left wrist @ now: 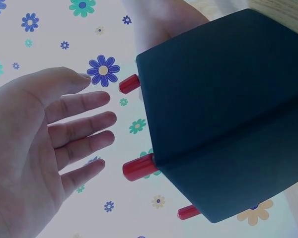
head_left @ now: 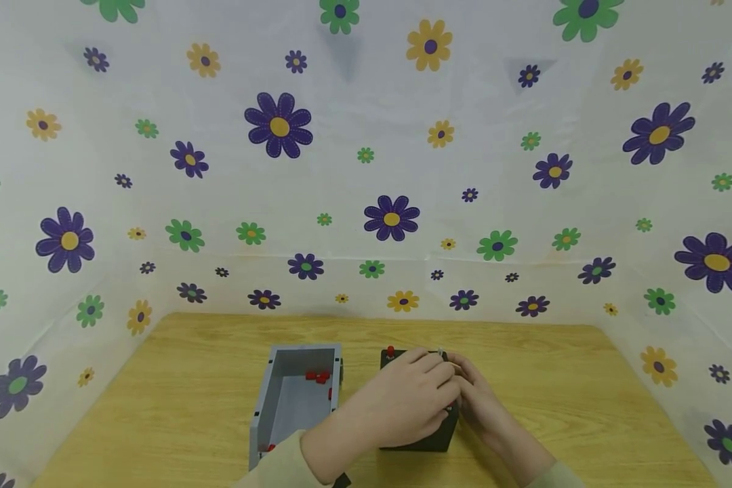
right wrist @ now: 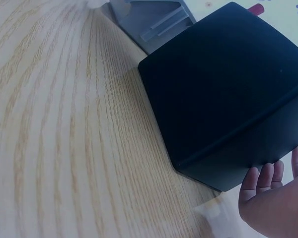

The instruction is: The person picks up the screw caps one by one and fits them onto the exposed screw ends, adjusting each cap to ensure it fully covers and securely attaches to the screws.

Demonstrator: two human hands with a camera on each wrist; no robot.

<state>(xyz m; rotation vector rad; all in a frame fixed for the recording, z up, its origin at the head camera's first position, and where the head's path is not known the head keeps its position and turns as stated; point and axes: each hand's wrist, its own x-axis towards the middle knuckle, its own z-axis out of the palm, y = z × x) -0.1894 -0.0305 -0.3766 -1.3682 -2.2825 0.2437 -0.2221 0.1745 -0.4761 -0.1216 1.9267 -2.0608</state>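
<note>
A black box point(head_left: 415, 440) stands on the wooden table, with red caps point(left wrist: 139, 167) along its top. My left hand point(head_left: 396, 393) is over the box's top. In the left wrist view its fingers are loosely extended, apart from the red caps, and hold nothing. Against the box's right side, my right hand point(head_left: 484, 403) lays its fingertips, as the right wrist view shows, with fingers nearly straight. A small metal tip point(head_left: 440, 352) shows at the box's far right corner. My hands cover most of the box's top.
Left of the box is a grey open bin point(head_left: 295, 407) with several small red pieces point(head_left: 317, 375) inside. Wood-grain table point(head_left: 524, 359) surrounds both. A white flower-print sheet point(head_left: 341, 183) rises behind and at both sides.
</note>
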